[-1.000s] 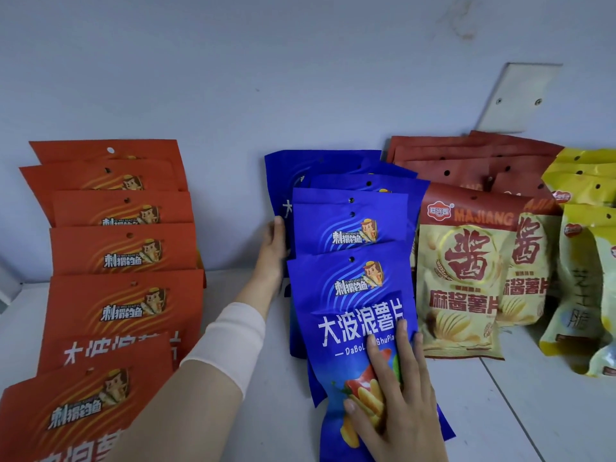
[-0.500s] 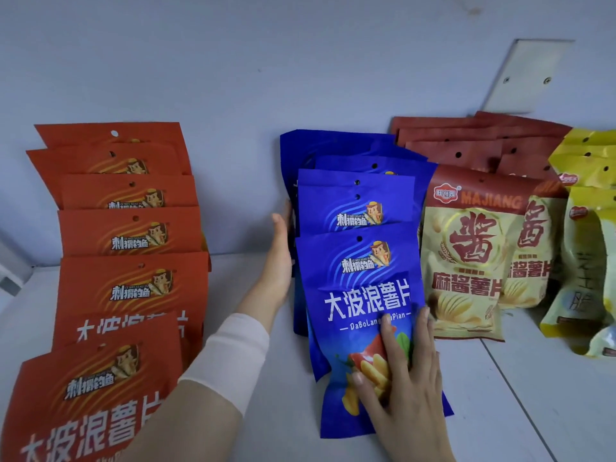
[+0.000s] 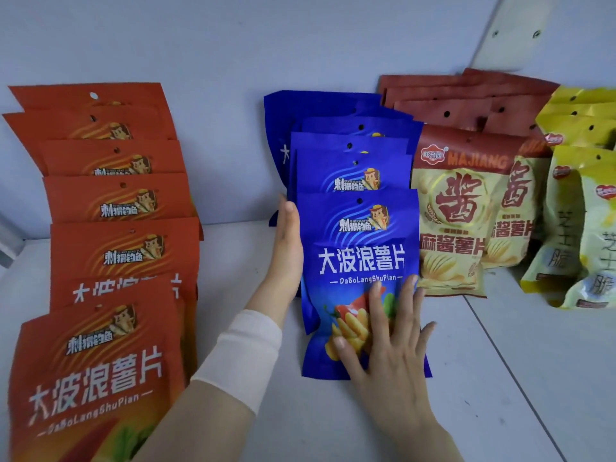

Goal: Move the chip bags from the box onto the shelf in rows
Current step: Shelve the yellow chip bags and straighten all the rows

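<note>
A row of several blue chip bags (image 3: 350, 168) stands overlapped in the middle of the white shelf (image 3: 500, 378), leaning toward the back wall. The front blue bag (image 3: 358, 258) is nearest to me. My left hand (image 3: 286, 248) lies flat with straight fingers against the left edge of the blue row. My right hand (image 3: 386, 341) rests with spread, straight fingers on the lower part of the front blue bag. The box is out of view.
A row of several orange bags (image 3: 110, 228) runs along the left. Brown-topped bags (image 3: 463, 211) stand right of the blue row, touching it, and yellow bags (image 3: 583, 201) sit at the far right. A white plate (image 3: 510, 31) is fixed to the wall.
The front blue bag has been pushed farther back into its row under my right hand. My left hand stays against the row's left side.
</note>
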